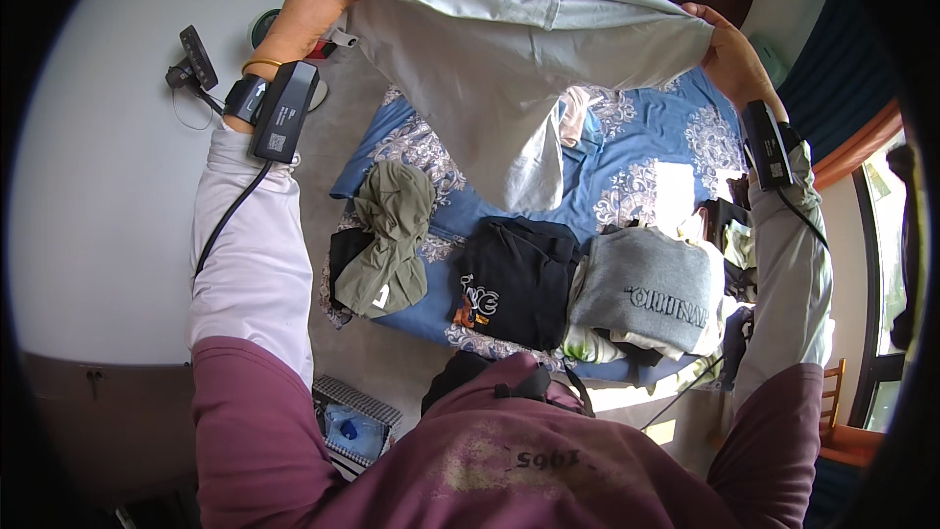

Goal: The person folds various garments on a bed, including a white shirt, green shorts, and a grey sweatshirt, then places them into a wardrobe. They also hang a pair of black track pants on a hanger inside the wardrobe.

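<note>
A pair of light grey trousers (507, 88) hangs in the air, stretched sideways by its waistband between both hands. My left hand (312, 4) pinches one end of the waistband, and my right hand (731, 51) grips the other end. The legs dangle down over the bed, one overlapping the other. Beneath them spreads a blue patterned bedsheet (646, 117). Along the near side of the bed lie an olive-green garment (393, 235), a folded black garment (521, 279) with a print, and a folded grey garment (646, 286) with lettering on top of a pile.
A pink and blue cloth (580, 121) lies behind the trousers. More clothes (738, 246) are heaped at the bed's right edge. A checked storage box (360, 419) stands on the floor at lower left. A fan (194, 62) is at far left, a wooden chair (844, 433) at right.
</note>
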A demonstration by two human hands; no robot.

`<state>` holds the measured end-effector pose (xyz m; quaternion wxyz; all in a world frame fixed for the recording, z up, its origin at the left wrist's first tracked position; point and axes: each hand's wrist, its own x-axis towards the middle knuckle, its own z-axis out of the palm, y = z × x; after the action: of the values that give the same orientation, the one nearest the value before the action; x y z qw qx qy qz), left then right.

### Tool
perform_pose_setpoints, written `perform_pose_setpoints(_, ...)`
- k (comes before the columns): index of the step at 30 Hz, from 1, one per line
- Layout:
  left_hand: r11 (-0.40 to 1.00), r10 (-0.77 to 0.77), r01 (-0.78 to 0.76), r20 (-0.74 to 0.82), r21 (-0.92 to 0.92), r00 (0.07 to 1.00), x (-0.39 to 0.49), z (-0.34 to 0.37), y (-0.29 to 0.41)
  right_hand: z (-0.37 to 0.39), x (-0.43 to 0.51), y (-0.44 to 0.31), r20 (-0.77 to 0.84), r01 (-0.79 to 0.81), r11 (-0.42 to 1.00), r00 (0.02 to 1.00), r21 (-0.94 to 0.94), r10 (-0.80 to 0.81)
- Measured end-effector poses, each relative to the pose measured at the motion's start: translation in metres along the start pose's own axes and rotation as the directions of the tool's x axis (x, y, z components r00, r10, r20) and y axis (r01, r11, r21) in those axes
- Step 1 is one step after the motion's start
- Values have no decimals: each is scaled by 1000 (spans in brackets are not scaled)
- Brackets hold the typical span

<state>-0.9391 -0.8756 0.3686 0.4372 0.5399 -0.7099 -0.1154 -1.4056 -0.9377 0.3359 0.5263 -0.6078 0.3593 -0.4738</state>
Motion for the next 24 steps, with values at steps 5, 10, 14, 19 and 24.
perform_pose_setpoints(5, 989, 145, -141, 107, -45, 984, -59, -18, 20, 6, -35, 6, 38, -35, 997, 999, 73, 33)
perform_pose_setpoints(10, 929, 317, -353, 251, 114, 915, -209, 46, -13, 23, -124, 98, 128, -248, 964, 964, 99, 235)
perform_pose_setpoints(14, 979, 172, -202, 412, 29, 895, -342, 141, -78, 36, -210, 238, 108, -341, 904, 920, -259, 378)
perform_pose_setpoints(19, 983, -157, 33, 723, 183, 673, -492, 234, -156, 57, -327, 393, 177, -283, 586, 777, -759, 605)
perform_pose_setpoints(24, 956, -241, 273, 806, 103, 540, -564, 246, -179, 68, -358, 406, 37, -232, 407, 832, -884, 554)
